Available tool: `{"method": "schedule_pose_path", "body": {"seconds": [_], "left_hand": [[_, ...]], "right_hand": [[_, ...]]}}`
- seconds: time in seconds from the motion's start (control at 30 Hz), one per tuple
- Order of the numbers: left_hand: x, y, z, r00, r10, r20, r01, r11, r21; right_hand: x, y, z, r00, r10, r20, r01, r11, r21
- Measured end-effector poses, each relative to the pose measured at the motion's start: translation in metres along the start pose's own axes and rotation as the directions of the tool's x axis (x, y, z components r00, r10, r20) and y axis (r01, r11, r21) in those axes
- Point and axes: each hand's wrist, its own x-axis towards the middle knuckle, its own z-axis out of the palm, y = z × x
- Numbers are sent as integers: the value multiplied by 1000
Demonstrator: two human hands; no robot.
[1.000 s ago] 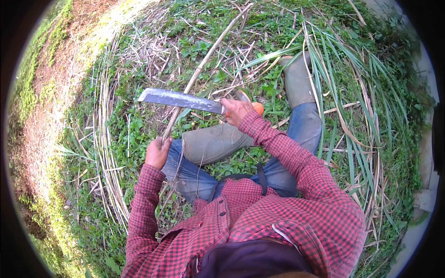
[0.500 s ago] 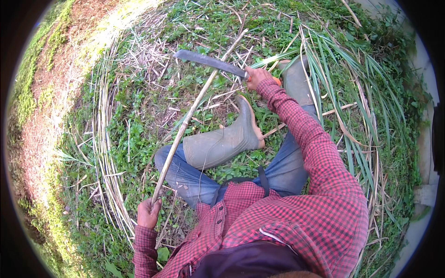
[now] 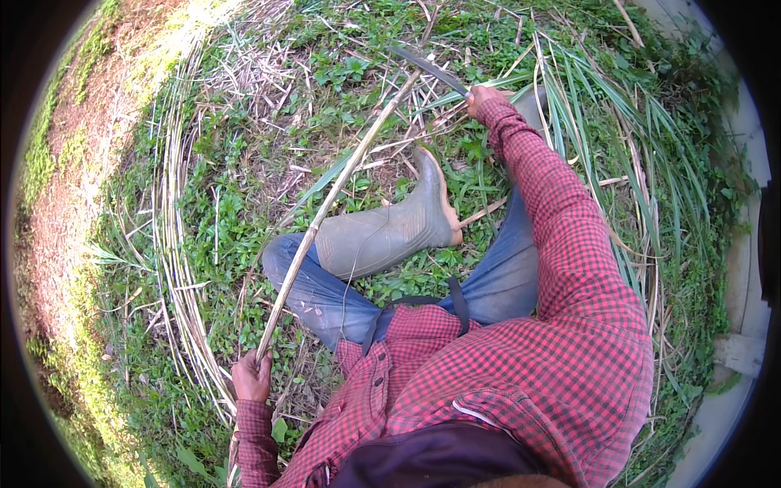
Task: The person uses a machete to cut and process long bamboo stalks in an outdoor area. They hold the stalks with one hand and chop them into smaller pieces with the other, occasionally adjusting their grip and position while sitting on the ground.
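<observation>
Swung further out, right hand (image 3: 482, 96) grips machete (image 3: 429, 68); left hand (image 3: 250, 376) clasps stalk (image 3: 325, 213).

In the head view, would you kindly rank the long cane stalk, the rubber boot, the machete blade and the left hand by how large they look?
1. Cane stalk, by far the longest.
2. Rubber boot.
3. Machete blade.
4. Left hand.
The blade lies farthest from the camera, near the fisheye rim, so its place against the left hand is unsure.
</observation>
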Motion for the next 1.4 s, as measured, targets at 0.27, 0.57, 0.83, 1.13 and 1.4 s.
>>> {"method": "schedule_pose_path", "body": {"seconds": [0.27, 0.57, 0.83, 1.13, 1.4], "left_hand": [[15, -45, 6, 996, -66, 56, 67, 998, -15], [95, 8, 25, 980, -17, 199, 113, 869, -481], [149, 74, 63, 953, 188, 236, 0, 784, -621], [137, 78, 77, 955, 255, 149, -166, 882, -442], [184, 84, 99, 956, 156, 247, 7, 832, -554]], "right_hand": [[23, -2, -3, 968, 244, 61, -244, 970, -9], [-49, -37, 57, 994, 15, 105, -90, 643, 760], [-147, -92, 32, 879, -474, 60, 319, 676, 664], [-84, -61, 24, 976, -84, 201, -57, 791, 609], [-117, -83, 11, 807, -423, 412, -68, 626, 777]]}}
